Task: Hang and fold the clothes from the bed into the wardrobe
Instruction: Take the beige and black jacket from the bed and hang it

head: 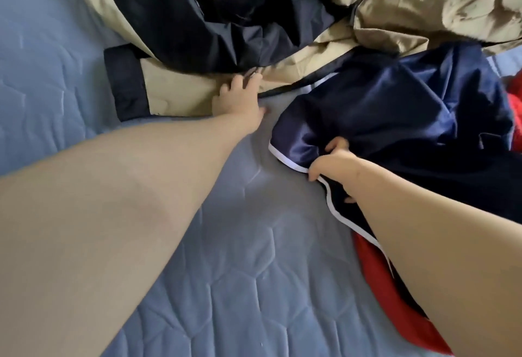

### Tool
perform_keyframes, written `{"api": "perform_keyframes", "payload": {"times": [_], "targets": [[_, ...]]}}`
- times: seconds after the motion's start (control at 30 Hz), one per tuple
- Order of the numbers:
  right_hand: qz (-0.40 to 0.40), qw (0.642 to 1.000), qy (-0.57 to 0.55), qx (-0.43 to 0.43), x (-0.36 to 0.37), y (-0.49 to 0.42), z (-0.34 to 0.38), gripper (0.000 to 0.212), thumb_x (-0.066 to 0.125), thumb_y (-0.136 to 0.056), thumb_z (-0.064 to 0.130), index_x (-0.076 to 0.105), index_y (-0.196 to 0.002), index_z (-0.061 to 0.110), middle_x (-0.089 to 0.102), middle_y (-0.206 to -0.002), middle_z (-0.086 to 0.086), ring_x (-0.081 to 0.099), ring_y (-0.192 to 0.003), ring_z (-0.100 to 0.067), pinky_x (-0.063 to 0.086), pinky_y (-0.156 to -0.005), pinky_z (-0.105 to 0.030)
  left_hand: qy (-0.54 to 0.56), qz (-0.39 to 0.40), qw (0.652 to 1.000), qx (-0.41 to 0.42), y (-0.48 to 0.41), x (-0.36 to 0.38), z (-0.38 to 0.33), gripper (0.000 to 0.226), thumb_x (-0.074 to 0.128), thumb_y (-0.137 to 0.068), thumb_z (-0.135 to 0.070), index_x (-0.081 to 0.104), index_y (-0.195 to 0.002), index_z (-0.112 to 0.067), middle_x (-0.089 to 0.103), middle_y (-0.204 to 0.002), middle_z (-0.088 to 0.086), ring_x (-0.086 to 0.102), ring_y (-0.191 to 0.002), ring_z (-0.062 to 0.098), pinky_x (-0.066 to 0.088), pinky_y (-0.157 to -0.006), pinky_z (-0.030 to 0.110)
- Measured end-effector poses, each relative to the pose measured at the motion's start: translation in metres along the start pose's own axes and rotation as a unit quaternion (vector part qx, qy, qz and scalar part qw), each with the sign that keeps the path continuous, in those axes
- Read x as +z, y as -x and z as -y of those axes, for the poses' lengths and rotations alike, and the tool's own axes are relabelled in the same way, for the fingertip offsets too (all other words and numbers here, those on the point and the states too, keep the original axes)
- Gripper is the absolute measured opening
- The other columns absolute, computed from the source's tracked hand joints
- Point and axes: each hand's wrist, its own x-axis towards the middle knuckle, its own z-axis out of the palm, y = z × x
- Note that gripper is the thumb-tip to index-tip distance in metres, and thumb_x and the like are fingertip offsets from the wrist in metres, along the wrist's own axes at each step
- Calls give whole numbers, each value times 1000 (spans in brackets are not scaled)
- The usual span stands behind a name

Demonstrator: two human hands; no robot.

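A beige jacket with navy lining and a navy cuff (pixel 175 91) lies crumpled across the far side of the bed. My left hand (pixel 240 97) reaches onto its lower edge, fingers curled into the beige fabric. To the right lies a shiny navy garment with white piping (pixel 395 119). My right hand (pixel 336 164) grips that garment at its white-trimmed hem, fingers buried in the cloth.
A blue quilted bedcover (pixel 240 258) spreads under both arms. Red fabric (pixel 395 294) shows beneath the navy garment at the lower right and again at the right edge. More beige cloth (pixel 437 3) is heaped at the top right.
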Motion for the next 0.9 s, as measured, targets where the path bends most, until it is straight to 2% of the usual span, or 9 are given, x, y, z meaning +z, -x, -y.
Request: {"api": "perform_keyframes", "payload": {"times": [0.1, 0.23, 0.37, 0.47, 0.57, 0.63, 0.7, 0.77, 0.9], "targets": [[-7, 999, 36, 9, 0, -10, 3, 71, 69, -74, 15, 25, -130, 21, 36, -130, -14, 40, -116, -32, 44, -92, -40, -25, -75, 997, 13, -18, 5, 4, 35, 39, -95, -14, 44, -130, -18, 46, -131, 14, 42, -116, 35, 37, -89, 40], [-22, 999, 40, 13, -1, -17, 3, 77, 70, -73, 15, 23, -134, 20, 34, -134, -14, 39, -122, -34, 44, -99, -47, 9, -103, 995, 7, -15, 8, 1, 34, 31, -93, -3, 49, -122, -9, 53, -120, 18, 48, -109, 37, 35, -75, 40], [-19, 999, -26, -10, -1, -10, -6, 67, 72, -70, 17, 31, -122, 27, 39, -133, -11, 42, -119, -31, 43, -98, -47, 113, -49, 992, 26, 35, 26, -3, 12, 38, -92, -9, 49, -90, -13, 58, -94, 16, 51, -86, 36, 29, -62, 34], [-49, 995, -81, -21, 15, 11, -20, 62, 69, -75, 21, 37, -127, 34, 35, -131, -9, 41, -110, -26, 42, -94, -40, 219, 39, 975, 24, 86, 39, 0, 28, 39, -91, -14, 27, -66, -18, 45, -68, 1, 42, -71, 29, 24, -51, 32], [-48, 981, -182, -48, 29, 49, -28, 35, 58, -87, 23, 49, -120, 27, 47, -119, -7, 49, -104, -23, 44, -96, -36, 317, 102, 943, 13, 135, 33, 7, 28, 43, -94, -22, 34, -68, -17, 44, -66, 0, 47, -70, 27, 31, -54, 30], [-33, 969, -242, -24, 33, 77, -25, 14, 49, -93, 31, 55, -98, 20, 59, -95, -2, 55, -83, -17, 48, -71, -29, 370, 120, 921, 6, 158, 17, 15, 20, 46, -94, -23, 45, -78, -13, 48, -69, -1, 49, -72, 24, 34, -60, 30], [-20, 963, -269, 4, 33, 103, -20, 30, 40, -95, 43, 55, -97, 17, 59, -81, 1, 53, -67, -17, 39, -58, -26, 387, 103, 916, 3, 174, -6, 31, 16, 49, -94, -22, 51, -81, -13, 48, -68, -5, 47, -68, 17, 34, -59, 22], [11, 954, -299, 3, 33, 136, -8, 41, 35, -96, 50, 57, -100, 15, 62, -80, -2, 56, -67, -19, 41, -60, -28, 402, 71, 913, 1, 191, -44, 53, 15, 51, -93, -20, 52, -78, -19, 50, -68, -8, 45, -62, 7, 31, -52, 9], [71, 921, -383, -15, 23, 208, 37, 46, 35, -95, 54, 52, -109, 14, 64, -89, -6, 62, -82, -23, 48, -69, -34, 468, 55, 882, 0, 224, -125, 88, 19, 52, -91, -15, 58, -75, -25, 57, -67, -14, 48, -61, -2, 34, -56, 15]]}}
